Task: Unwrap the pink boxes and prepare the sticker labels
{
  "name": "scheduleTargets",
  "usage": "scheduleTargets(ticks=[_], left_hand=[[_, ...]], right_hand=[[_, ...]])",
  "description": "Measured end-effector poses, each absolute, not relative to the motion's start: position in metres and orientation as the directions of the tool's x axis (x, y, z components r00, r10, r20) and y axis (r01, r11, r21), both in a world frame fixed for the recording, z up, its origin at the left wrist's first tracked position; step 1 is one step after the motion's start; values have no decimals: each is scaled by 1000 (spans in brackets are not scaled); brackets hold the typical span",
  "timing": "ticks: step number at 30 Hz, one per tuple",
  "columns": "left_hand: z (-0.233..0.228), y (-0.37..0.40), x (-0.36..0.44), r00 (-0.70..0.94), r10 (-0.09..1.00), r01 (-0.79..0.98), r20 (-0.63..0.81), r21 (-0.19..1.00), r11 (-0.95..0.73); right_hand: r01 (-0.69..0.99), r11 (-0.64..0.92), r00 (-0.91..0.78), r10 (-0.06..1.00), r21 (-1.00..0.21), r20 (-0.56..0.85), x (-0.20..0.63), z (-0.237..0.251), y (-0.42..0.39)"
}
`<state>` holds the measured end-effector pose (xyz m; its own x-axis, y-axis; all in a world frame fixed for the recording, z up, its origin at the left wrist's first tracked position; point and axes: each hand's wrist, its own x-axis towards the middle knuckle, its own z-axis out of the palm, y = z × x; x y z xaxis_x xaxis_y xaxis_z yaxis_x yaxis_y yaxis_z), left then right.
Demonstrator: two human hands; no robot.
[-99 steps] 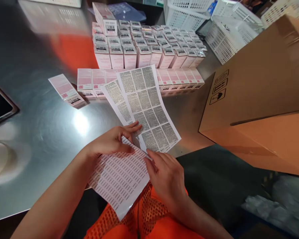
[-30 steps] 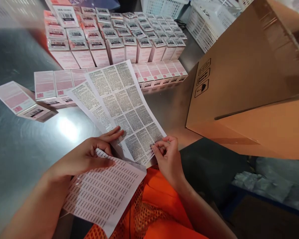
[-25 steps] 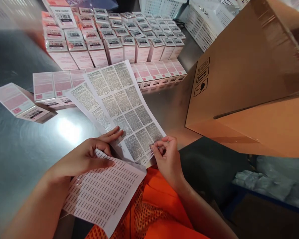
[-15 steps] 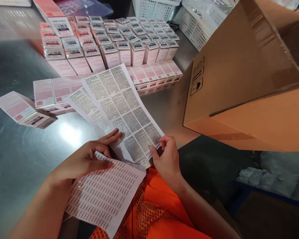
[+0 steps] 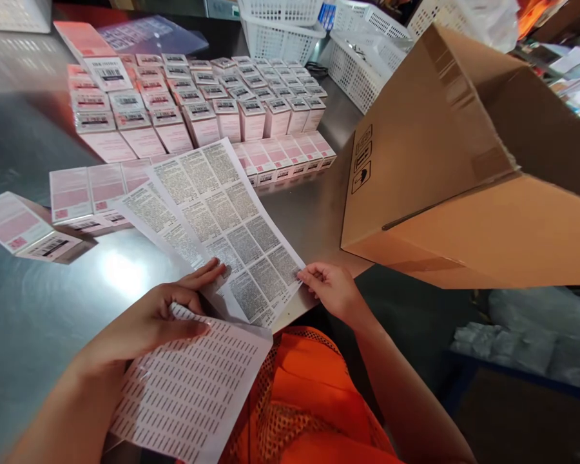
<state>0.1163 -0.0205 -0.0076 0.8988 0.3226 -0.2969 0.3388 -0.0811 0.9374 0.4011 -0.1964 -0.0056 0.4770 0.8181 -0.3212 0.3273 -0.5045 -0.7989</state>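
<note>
My left hand (image 5: pixel 174 309) grips a sheet of small labels (image 5: pixel 193 380) between thumb and fingers; the sheet is covered in rows of short dark lines and hangs over the table's front edge. Its outer fingers rest on a sheet of text labels (image 5: pixel 244 229) printed with a grid of dense grey blocks. Under that one, fanned out to the left, lies a second text label sheet (image 5: pixel 149 207). My right hand (image 5: pixel 331 287) pinches the right edge of the upper text label sheet near its lower corner. Beyond the sheets stand pink and white boxes (image 5: pixel 227 119) with barcodes on top.
A large open cardboard carton (image 5: pixel 415 167) stands tilted at the right. White plastic baskets (image 5: pixel 283 38) are at the back. One pink and white box (image 5: pixel 33 225) sits apart at the left on the metal table (image 5: pixel 14 309). Plastic-wrapped goods (image 5: pixel 512 341) lie low on the right.
My right hand has slid a little up the text label sheet's right edge, its fingers now closer together. The left hand keeps its hold. The whole view has shifted slightly.
</note>
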Motion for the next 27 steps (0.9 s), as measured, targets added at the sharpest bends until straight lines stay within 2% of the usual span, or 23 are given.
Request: scheduleTargets(ticks=[4,20,24,27], left_hand=[[-6,-22,118,878,361,366,-314,927,-83],[-4,-21,118,886,343,363,-313,928,-89],[-2,-21,120,899,334,326,-283,942,-79],[-1,-21,121,899,344,310,-269,948,-67]], right_hand=[[466,-493,451,847,-735,-282,400,-6,-195],[609,-441,480,866,-659,-136,391,-12,-195],[642,-468,592,806,-607,3,387,-15,-194],[562,-504,680,733,-656,18,389,-16,-194]])
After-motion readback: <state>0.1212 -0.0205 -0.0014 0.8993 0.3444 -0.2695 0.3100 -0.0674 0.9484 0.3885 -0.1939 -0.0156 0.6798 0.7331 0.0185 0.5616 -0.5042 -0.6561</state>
